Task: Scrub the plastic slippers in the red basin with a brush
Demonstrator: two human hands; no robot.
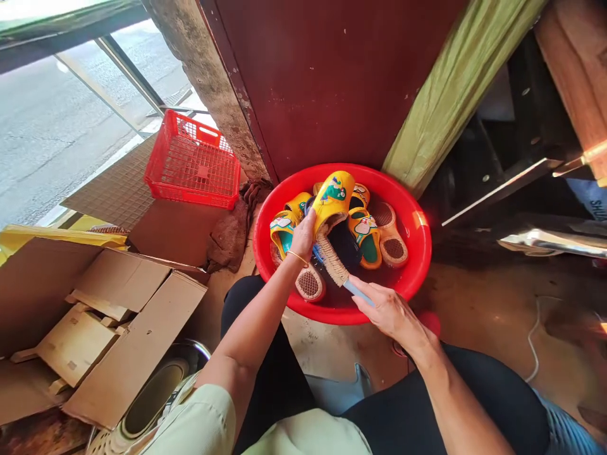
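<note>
A yellow clog [336, 193] with a green figure on it is held by my left hand [303, 238], whose fingers wrap round its side. My right hand [389, 311] grips the blue handle of a scrub brush [332, 260]; its bristles reach up to the opening of the clog. Both are over a red basin [420, 253]. Inside the basin are several other clogs, among them a yellow and green one [367, 237] and a pale one showing its sole [392, 243]. Dark water shows between them.
A red plastic crate [192, 161] stands at the left on cardboard, beside a brown cloth [230, 234]. Nearer is an open cardboard box [137, 341] with wooden pieces. A dark red panel [332, 82] rises behind the basin, with a green curtain [455, 88] to its right.
</note>
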